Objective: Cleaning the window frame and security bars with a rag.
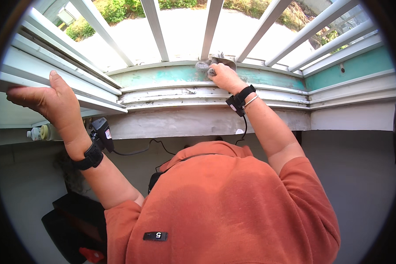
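Observation:
My right hand grips a grey cloth, which is bunched against the outer ledge at the foot of the white window bars. Green paint, worn and dirty, shows on the ledge around the cloth. Just nearer to me run the white sliding-window tracks, with dark grime in them. At the left, my left hand rests against the edge of a white sliding window frame, thumb up and apart from the fingers. The undersides of its fingers are partly hidden.
A plastic bottle and a yellowish-capped container stand at the left, below the window frame. Black cables run from the wrist-worn devices past my shirt. The sill's inner wall lies close before my body. A dark object is at lower left.

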